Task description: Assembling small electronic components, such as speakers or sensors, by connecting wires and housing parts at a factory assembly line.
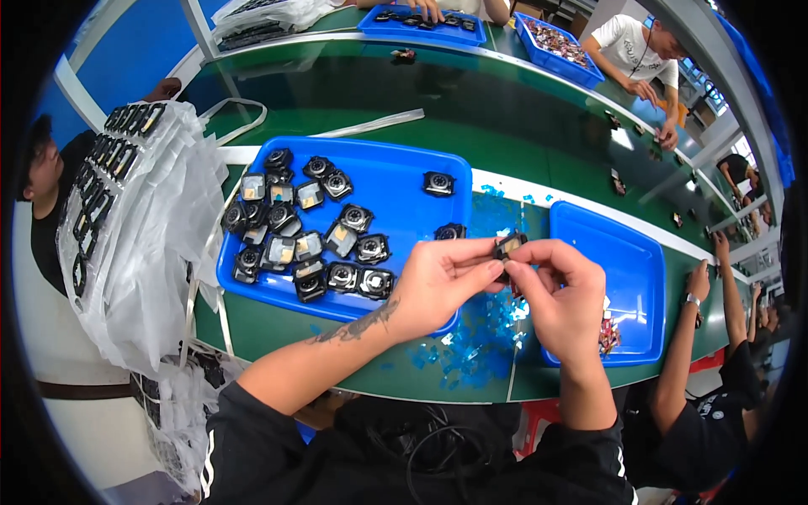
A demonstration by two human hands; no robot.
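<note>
Both my hands meet over the gap between two blue trays. My left hand (450, 278) pinches a small black watch case (509, 245) from its left side. My right hand (560, 290) grips the same case from the right, thumb and forefinger closed at its lower edge; a small dark reddish bit shows under those fingers, too small to name. To the left, a large blue tray (404, 151) holds many similar black watch cases (355, 219), some face up, some on their backs. Two more cases (438, 183) lie at its right side, one partly behind my left hand.
Blue film scraps (471, 345) litter the green table between the trays. A smaller blue tray (648, 278) at right holds small reddish parts (608, 335). Beyond runs a green conveyor (505, 126) with scattered parts. Plastic-wrapped stacks (143, 236) stand at left. Co-workers sit across and at right.
</note>
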